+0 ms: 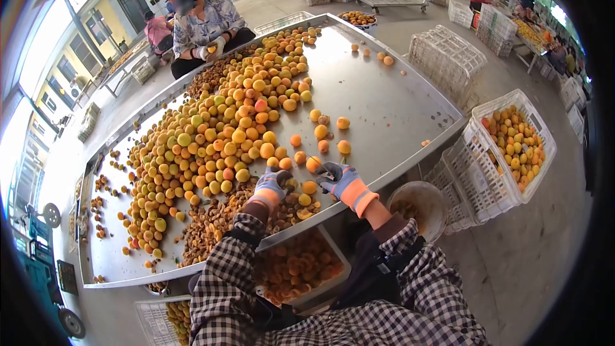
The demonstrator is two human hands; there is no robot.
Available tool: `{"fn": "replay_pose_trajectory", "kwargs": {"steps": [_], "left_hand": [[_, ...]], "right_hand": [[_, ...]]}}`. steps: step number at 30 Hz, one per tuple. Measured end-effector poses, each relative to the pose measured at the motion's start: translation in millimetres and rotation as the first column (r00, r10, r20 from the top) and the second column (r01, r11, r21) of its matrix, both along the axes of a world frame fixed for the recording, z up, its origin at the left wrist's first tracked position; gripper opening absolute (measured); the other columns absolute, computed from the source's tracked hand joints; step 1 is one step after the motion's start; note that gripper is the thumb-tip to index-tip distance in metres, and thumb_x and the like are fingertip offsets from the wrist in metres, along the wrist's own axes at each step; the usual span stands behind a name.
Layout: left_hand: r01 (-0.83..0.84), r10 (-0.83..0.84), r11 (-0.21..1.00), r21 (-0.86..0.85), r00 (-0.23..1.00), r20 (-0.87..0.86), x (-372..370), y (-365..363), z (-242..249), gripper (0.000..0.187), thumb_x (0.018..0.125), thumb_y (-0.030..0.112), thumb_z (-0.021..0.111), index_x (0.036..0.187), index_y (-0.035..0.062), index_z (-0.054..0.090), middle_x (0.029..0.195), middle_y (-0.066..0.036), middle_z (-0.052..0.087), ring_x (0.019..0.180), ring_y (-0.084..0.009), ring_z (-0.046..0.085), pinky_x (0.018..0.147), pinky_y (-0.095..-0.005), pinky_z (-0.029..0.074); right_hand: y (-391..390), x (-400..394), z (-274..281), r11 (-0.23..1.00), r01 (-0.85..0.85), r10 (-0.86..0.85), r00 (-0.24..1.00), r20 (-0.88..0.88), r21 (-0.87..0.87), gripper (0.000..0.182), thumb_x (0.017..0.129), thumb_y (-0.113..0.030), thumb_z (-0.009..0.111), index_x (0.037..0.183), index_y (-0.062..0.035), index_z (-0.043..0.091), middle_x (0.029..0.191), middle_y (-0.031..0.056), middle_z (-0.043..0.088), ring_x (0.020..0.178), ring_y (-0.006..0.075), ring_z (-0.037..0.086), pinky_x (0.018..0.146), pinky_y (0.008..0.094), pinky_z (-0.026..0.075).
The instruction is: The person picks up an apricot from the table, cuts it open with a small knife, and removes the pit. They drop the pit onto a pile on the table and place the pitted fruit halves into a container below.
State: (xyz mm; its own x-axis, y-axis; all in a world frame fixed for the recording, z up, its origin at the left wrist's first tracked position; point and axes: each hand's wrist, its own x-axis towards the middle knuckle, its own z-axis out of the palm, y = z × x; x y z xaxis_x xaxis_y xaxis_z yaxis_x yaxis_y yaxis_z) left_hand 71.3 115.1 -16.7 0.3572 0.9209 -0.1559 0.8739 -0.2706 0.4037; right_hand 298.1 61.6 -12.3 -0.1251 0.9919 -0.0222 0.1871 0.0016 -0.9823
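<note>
My left hand [271, 190], in a grey and orange glove, is at the near edge of the metal table [378, 102], with its fingers curled by a pile of brown pits [221, 221]. My right hand [343, 184], gloved alike, is just to the right, its fingers bent together around something too small to make out. An orange apricot [313, 164] lies close to its fingertips. Between the hands sit more apricots [309, 187]. A large heap of yellow and orange apricots [211, 131] spreads over the table's left and middle.
Below the table edge stands a crate of split fruit [301, 269]. A white crate of apricots [512, 147] and a bucket [419, 208] are at the right. Across the table a co-worker [205, 25] handles fruit. Stacked crates [448, 57] stand beyond the table.
</note>
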Motion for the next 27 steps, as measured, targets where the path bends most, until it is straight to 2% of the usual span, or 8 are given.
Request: {"fn": "replay_pose_trajectory", "kwargs": {"steps": [2,7,8,16,21,23,25,27], "left_hand": [[-0.035,-0.009,0.995,0.093,0.898,0.440,-12.5,6.8,-17.5,0.035,0.070,0.016,0.076,0.103,0.0165,0.066,0.117,-0.016,0.053,0.102,-0.0310,0.058,0.086,-0.0372,0.049],[0.128,-0.260,0.950,0.285,0.830,0.493,2.2,-10.3,25.4,0.035,0.069,0.014,0.080,0.101,0.0113,0.067,0.105,-0.013,0.057,0.093,-0.0298,0.057,0.080,-0.0360,0.050],[0.088,-0.227,0.960,0.266,0.801,0.554,8.8,-18.6,26.4,0.037,0.067,0.014,0.081,0.101,0.0125,0.067,0.102,-0.012,0.058,0.093,-0.0303,0.057,0.079,-0.0366,0.050],[0.011,-0.082,0.994,0.104,0.701,0.709,3.4,-53.0,64.7,0.039,0.067,0.000,0.075,0.103,0.0142,0.068,0.099,-0.008,0.060,0.093,-0.0201,0.059,0.079,-0.0306,0.052],[-0.286,0.114,0.944,0.162,0.748,0.654,-114.4,-130.7,142.1,0.031,0.075,-0.005,0.067,0.104,0.0062,0.066,0.108,-0.008,0.057,0.098,-0.0187,0.059,0.080,-0.0290,0.051],[-0.308,0.070,0.850,0.428,0.871,0.487,-207.2,-160.1,129.7,0.038,0.070,-0.007,0.068,0.106,0.0050,0.065,0.107,-0.007,0.059,0.096,-0.0192,0.059,0.079,-0.0286,0.050],[-0.611,0.408,0.769,0.185,0.693,0.594,-287.0,-218.6,108.6,0.041,0.071,-0.008,0.062,0.111,0.0026,0.062,0.106,-0.009,0.060,0.099,-0.0194,0.058,0.081,-0.0297,0.049],[-0.721,0.466,0.660,0.211,0.614,0.637,-381.6,-279.6,44.1,0.037,0.073,-0.006,0.059,0.109,0.0020,0.062,0.109,-0.009,0.059,0.099,-0.0213,0.058,0.087,-0.0339,0.047]], "right_hand": [[0.8,-1.8,9.5,0.999,-0.012,0.010,0.997,-0.078,-0.032,0.036,0.080,-0.011,0.068,0.114,-0.0018,0.059,0.098,0.0078,0.069,0.086,0.0151,0.064,0.075,0.0273,0.050],[8.3,-21.9,-3.9,0.979,0.036,-0.037,0.999,-0.002,-0.202,0.041,0.080,-0.023,0.073,0.114,-0.0028,0.060,0.092,0.0058,0.069,0.083,0.0101,0.062,0.064,0.0268,0.048],[2.6,-22.3,4.9,0.961,-0.044,-0.036,0.959,-0.282,-0.274,0.045,0.079,-0.029,0.075,0.114,-0.0041,0.061,0.087,0.0031,0.068,0.072,0.0086,0.059,0.055,0.0249,0.044],[-36.8,27.6,36.7,0.960,0.014,-0.199,0.739,-0.643,-0.280,0.020,0.083,-0.012,0.067,0.102,-0.0071,0.062,0.072,-0.0003,0.060,0.043,0.0045,0.041,0.038,0.0210,0.031],[-88.5,134.6,20.7,0.890,0.447,-0.448,0.821,-0.354,-0.090,0.025,0.076,0.001,0.070,0.100,-0.0040,0.064,0.083,0.0041,0.065,0.072,0.0120,0.061,0.065,0.0254,0.049],[-112.0,183.9,15.1,0.875,0.484,-0.484,0.875,-0.006,-0.016,0.031,0.072,-0.004,0.074,0.102,-0.0022,0.063,0.092,0.0082,0.067,0.085,0.0159,0.063,0.077,0.0280,0.051],[-125.1,223.0,0.8,0.897,0.430,-0.442,0.861,0.252,0.103,0.037,0.071,-0.011,0.076,0.105,-0.0009,0.063,0.097,0.0115,0.067,0.089,0.0195,0.065,0.081,0.0303,0.051],[-134.7,237.6,11.3,0.952,0.295,-0.069,0.471,0.880,-0.083,0.036,0.075,-0.023,0.073,0.103,-0.0021,0.064,0.099,0.0170,0.067,0.094,0.0296,0.063,0.080,0.0336,0.049]]}}
